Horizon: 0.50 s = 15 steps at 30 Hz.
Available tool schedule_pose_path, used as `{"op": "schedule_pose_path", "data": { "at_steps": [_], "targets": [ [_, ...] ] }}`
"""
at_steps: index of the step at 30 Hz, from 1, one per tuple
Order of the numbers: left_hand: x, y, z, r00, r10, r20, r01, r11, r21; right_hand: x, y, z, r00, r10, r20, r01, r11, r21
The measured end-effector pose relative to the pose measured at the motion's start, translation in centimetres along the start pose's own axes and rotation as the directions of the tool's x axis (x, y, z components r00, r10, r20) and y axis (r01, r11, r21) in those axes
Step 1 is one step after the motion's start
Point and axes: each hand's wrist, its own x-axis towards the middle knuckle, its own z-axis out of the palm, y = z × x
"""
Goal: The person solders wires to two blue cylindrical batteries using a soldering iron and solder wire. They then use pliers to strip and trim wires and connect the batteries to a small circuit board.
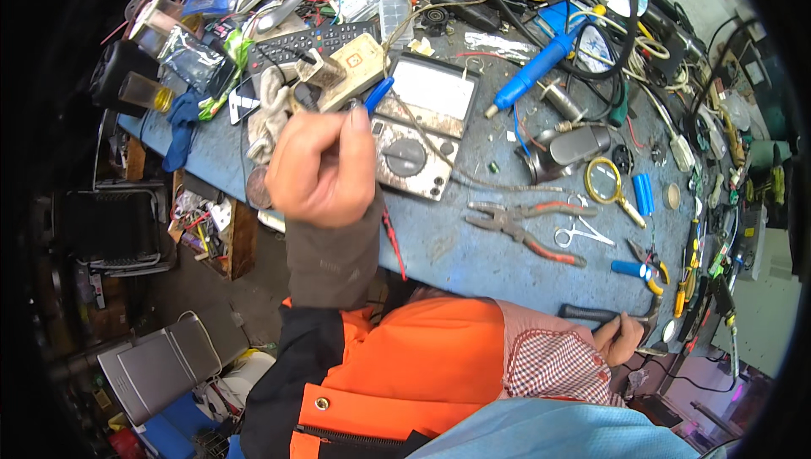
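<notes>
My left hand (321,168) is closed over the table's front left edge, thumb and forefinger pinched together. A slim blue pen-like thing (379,95) rises from the fingertips; its lower end is hidden. Just beyond is an analog multimeter (405,155) with a pale upper face and a large dark knob. A red test probe (392,244) hangs by the edge below my wrist. My right hand (621,340) rests at the front right edge with curled fingers, touching or close to a dark-handled hammer (590,314). Whether those fingers grip anything is hidden.
On the blue table lie pliers (524,227), silver forceps (583,231), a magnifying glass (603,182) and a blue soldering tool (532,75). Cables and small parts crowd the back and right. A remote control (325,38) lies at the back left. A chair (110,227) stands left.
</notes>
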Motion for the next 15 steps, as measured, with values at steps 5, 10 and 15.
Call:
{"op": "schedule_pose_path", "data": {
  "at_steps": [5,10,15],
  "targets": [
    [-0.3,-0.6,-1.7,0.983,0.095,0.157,-0.096,0.995,-0.002,-0.3,-0.7,0.1,0.992,0.126,-0.008,-0.126,0.992,-0.006],
    [-0.7,-1.3,-2.7,0.959,0.162,0.231,-0.144,0.985,-0.094,-0.9,-0.2,-0.7,0.984,0.167,0.066,-0.165,0.986,-0.035],
    [-0.7,-1.2,-2.5,0.945,0.196,0.263,-0.174,0.979,-0.107,-1.3,-0.4,-0.5,0.977,0.2,0.079,-0.194,0.977,-0.084]
  ]
}}
